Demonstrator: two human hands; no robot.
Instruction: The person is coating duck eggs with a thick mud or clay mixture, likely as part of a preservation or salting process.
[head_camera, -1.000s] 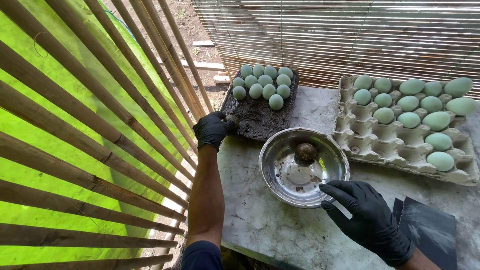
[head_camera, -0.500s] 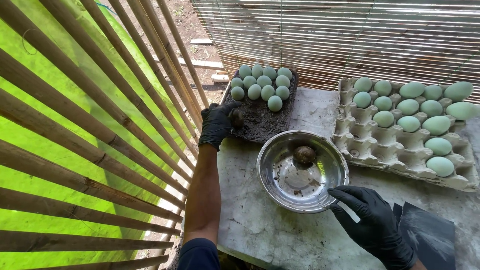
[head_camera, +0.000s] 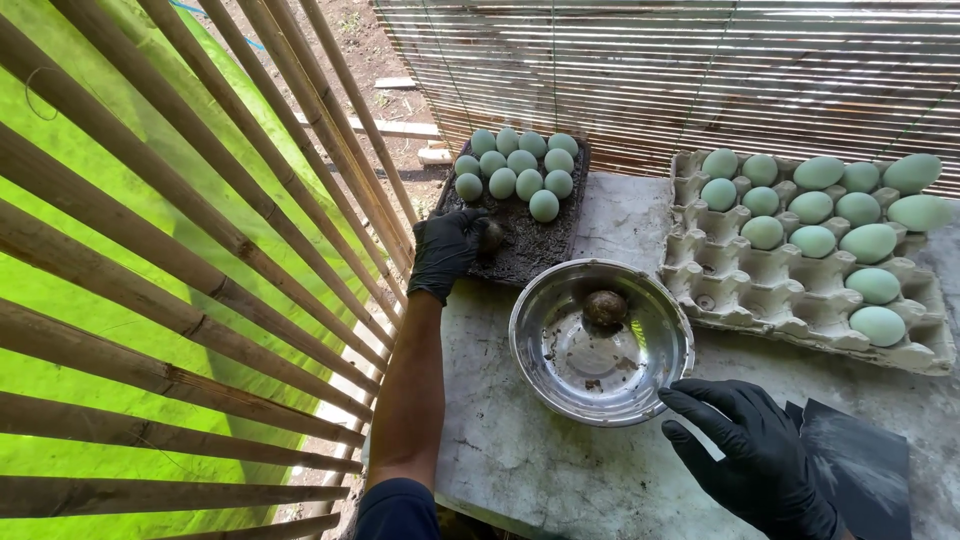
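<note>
Item: my left hand, black-gloved, reaching out over the dark mud-filled tray. Grip curled round a mud-coated egg, holding it just above or on the tray's mud; which, I cannot tell.

Item: my right hand, black-gloved, at the near rim of the round shiny steel bowl. Fingers loosely bent, touching the rim; a thin pale stick seems to lie under them, though I cannot tell whether I pinch it.

Item: one brown mud-covered egg inside the bowl, at its far side.

Step judged in hand: placing coated eggs on the tray. The next move calls for setting the held egg into bare mud without knocking its neighbours.

Item: cluster of pale green eggs at the tray's far end.

Item: grey pulp egg carton on the stone counter, right of the bowl, carrying larger pale green eggs.

Item: dark flat sheet beside my right hand.

Obstruction: slanting bamboo slats close along my left arm.
</note>
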